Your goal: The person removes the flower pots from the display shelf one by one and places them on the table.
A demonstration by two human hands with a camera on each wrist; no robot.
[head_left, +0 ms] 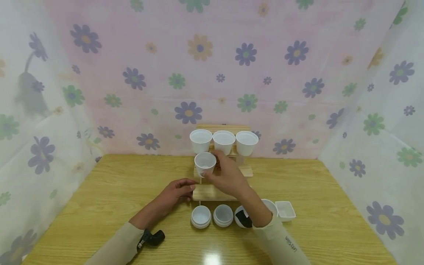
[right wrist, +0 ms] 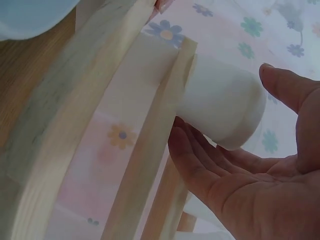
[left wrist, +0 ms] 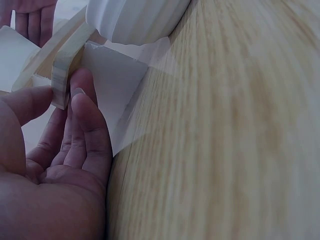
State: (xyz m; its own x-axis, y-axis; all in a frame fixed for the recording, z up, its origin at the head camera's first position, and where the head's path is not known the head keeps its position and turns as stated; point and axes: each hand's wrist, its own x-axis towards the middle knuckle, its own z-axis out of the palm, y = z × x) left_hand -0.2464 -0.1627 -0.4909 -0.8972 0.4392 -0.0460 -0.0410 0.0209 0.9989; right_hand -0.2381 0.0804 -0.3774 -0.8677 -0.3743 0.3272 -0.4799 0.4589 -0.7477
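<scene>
My right hand [head_left: 228, 176] is around a white cup [head_left: 205, 163] at the left of the wooden rack's middle tier. In the right wrist view, the cup's [right wrist: 222, 100] base is right at a slat, with fingers along one side and the thumb near the rim. My left hand [head_left: 177, 191] pinches the left end of the rack's lowest board [head_left: 215, 193] between thumb and fingers. That board's end [left wrist: 62, 80] shows between them in the left wrist view. Three more white cups [head_left: 201, 141] stand in a row on the top tier.
In front of the rack sit two round white containers [head_left: 200, 217] and a white one with a black patch [head_left: 244, 218]. My right forearm partly covers a white bowl [head_left: 269, 207]; a small square white dish [head_left: 285, 211] is beside it. A flowered cloth [head_left: 159, 73] hangs behind the table [head_left: 82, 213].
</scene>
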